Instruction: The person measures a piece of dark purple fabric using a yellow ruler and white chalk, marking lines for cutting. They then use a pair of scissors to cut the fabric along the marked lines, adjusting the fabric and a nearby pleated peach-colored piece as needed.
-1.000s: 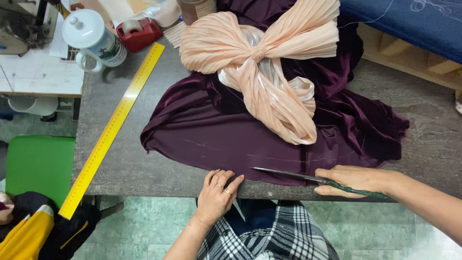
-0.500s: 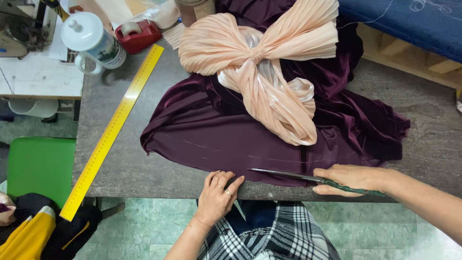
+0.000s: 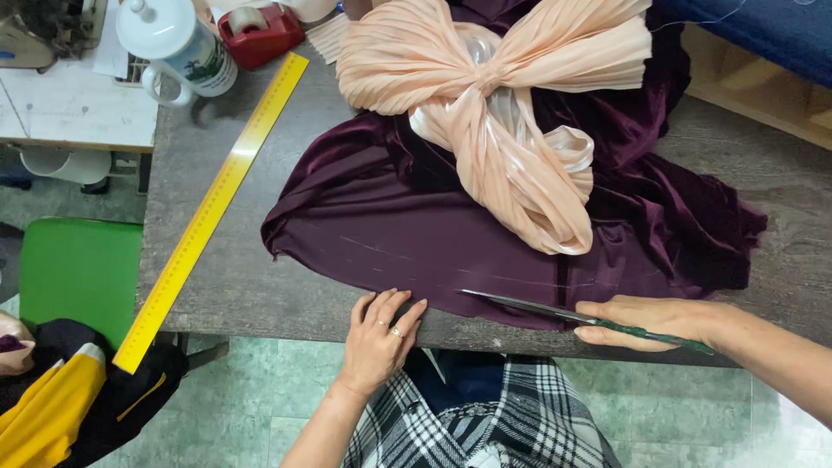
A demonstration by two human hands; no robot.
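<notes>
Purple cloth (image 3: 416, 251) spread on table (image 3: 225, 286), hem at near edge. Left hand (image 3: 379, 334) open, flat, pinning hem taut. Right hand (image 3: 650, 321) grips scissors (image 3: 537, 308), blades along hem, right of left hand.

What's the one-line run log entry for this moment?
right hand: holds scissors, blades at hem of purple cloth | left hand: flat on hem by table edge | peach cloth: atop

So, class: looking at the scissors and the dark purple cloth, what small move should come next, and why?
Probably close the green-handled scissors in the right hand, since the blades lie at the dark purple velvet cloth's near edge by a faint chalk line, while the left hand presses the cloth flat.
</notes>
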